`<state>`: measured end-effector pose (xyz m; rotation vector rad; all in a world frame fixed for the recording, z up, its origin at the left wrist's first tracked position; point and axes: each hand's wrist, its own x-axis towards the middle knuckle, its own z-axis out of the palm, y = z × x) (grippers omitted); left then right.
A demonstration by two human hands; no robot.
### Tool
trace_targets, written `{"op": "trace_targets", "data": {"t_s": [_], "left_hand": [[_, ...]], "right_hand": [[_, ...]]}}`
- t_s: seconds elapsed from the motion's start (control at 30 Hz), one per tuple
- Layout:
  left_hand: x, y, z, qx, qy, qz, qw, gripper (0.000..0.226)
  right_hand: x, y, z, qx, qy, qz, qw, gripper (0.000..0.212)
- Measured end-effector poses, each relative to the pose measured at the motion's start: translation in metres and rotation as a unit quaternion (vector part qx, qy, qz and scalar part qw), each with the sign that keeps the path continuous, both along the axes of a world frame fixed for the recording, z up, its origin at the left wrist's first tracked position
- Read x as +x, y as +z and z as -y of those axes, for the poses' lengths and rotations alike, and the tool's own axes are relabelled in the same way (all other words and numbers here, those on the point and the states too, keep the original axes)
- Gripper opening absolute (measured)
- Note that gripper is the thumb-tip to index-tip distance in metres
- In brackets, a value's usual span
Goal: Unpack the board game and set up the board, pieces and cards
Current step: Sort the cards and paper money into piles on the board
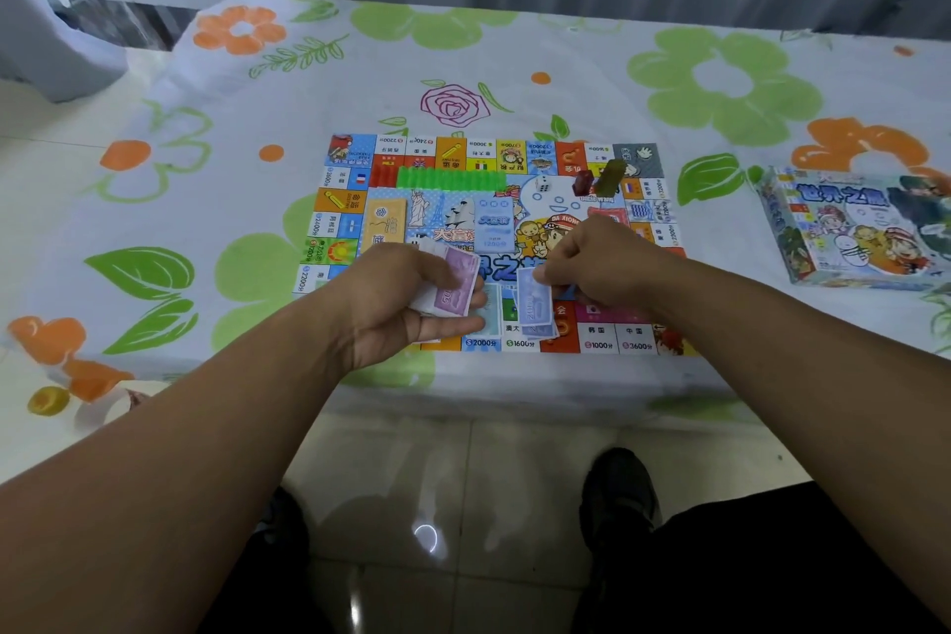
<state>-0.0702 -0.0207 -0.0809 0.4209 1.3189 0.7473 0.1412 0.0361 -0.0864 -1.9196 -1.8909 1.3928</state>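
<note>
The board [344, 201] lay flat on the table [566, 67], with its box [854, 232] well apart at 3 o'clock. The left hand [396, 304] curled round a thin wad of notes [455, 291], purple on top. The right hand [599, 263] pinched a blue note [535, 304] by its top edge, over the board's 6 o'clock side. The notes looked light, limp and slippery, best taken by an edge. Both hands hid the squares beneath them, and the tokens [612, 173] at 1 o'clock were blurred.

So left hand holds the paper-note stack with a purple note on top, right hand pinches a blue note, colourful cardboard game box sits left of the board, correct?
Wrong side: the head view shows the colourful cardboard game box right of the printed game board. The left hand does hold the purple-topped paper-note stack; the right hand pinches the blue paper note.
</note>
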Motion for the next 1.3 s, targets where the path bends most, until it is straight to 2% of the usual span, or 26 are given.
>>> {"op": "trace_targets", "data": {"t_s": [0.2,0.33,0.47,0.6,0.8,0.93,1.03,1.3], "left_hand": [[-0.001,-0.005,0.001,0.011,-0.038,-0.01,0.999,0.031],[-0.002,-0.007,0.0,0.022,-0.022,-0.013,0.999,0.032],[-0.003,-0.005,0.002,0.025,-0.02,-0.01,0.999,0.029],[-0.007,-0.004,0.005,0.028,-0.019,-0.013,0.999,0.031],[-0.027,-0.001,0.012,0.036,0.005,-0.011,0.999,0.031],[-0.05,-0.002,0.016,0.03,0.074,-0.061,0.995,0.029],[-0.066,-0.002,0.018,0.026,0.123,-0.065,0.99,0.027],[-0.071,0.003,0.023,0.031,0.11,-0.023,0.993,0.026]], "right_hand": [[0.003,0.001,-0.001,-0.001,0.001,0.038,0.999,0.023],[0.0,0.002,-0.001,0.014,0.006,0.071,0.997,0.032],[-0.012,0.005,0.001,0.059,0.017,-0.013,0.998,0.021],[-0.036,0.009,0.011,0.025,0.033,-0.114,0.993,0.026],[-0.064,0.007,0.011,0.025,0.022,-0.152,0.988,0.015],[-0.072,0.002,0.007,0.016,0.0,-0.135,0.991,0.02],[-0.08,-0.004,0.007,0.011,0.01,-0.108,0.994,0.021],[-0.092,-0.017,0.005,0.02,0.037,-0.034,0.999,0.015]]}}
